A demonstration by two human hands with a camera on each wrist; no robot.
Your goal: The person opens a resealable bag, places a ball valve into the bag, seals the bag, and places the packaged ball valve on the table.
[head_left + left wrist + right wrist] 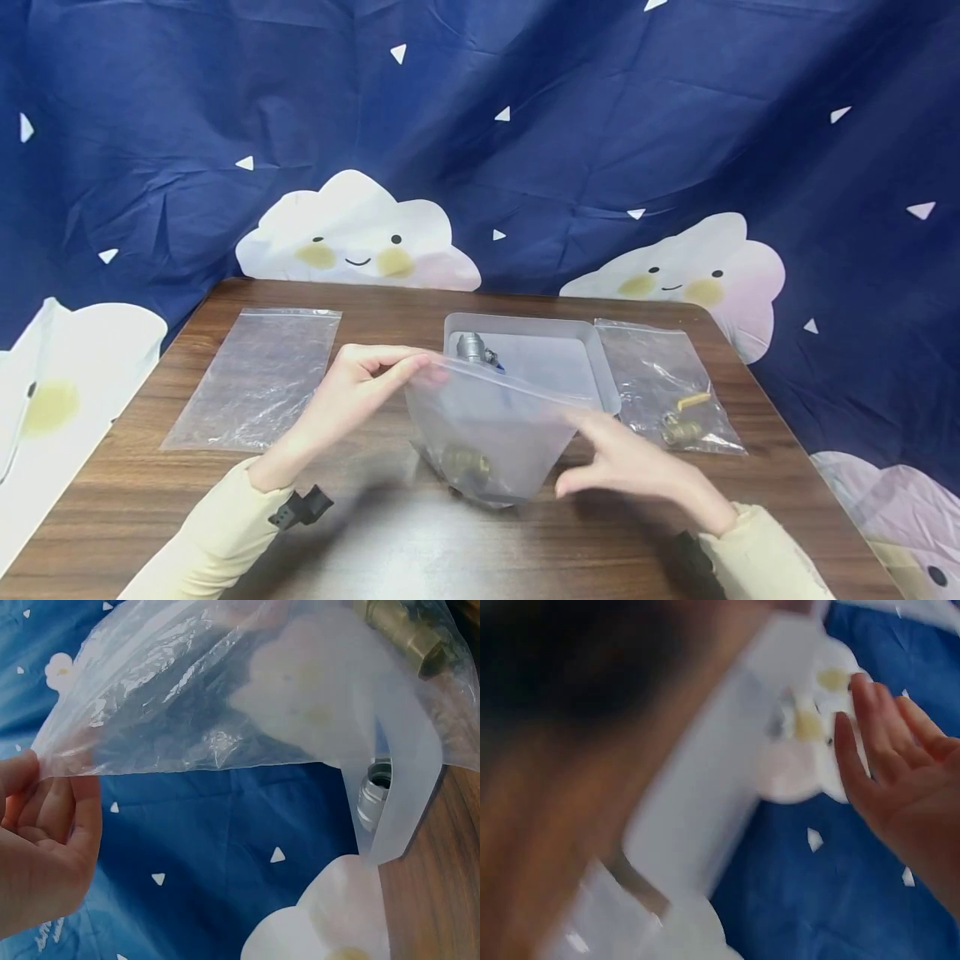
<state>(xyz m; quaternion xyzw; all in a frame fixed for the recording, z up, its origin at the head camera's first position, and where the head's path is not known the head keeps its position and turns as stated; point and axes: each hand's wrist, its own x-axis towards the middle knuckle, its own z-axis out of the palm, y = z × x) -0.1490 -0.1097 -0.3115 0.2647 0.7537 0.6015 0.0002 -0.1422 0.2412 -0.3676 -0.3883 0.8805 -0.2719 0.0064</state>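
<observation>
A clear zip bag (517,425) hangs in front of me with a brass-coloured fitting (467,461) at its bottom. My left hand (367,383) pinches the top left corner of this bag between thumb and fingers. In the left wrist view that hand (49,840) holds the bag's edge, and the brass fitting (405,637) shows through the plastic. At the bag's right side is my right hand (630,458), thumb spread from the fingers. The right wrist view, somewhat blurred, shows this hand (907,761) with fingers extended and nothing gripped.
Behind the bag stands a white plastic tray (609,371) holding a silver valve (472,347) with a blue handle. A flat zip bag (255,375) lies on the left of the wooden table (360,558). Another bag (645,358) on the right contains a brass valve (681,429) with a yellow handle.
</observation>
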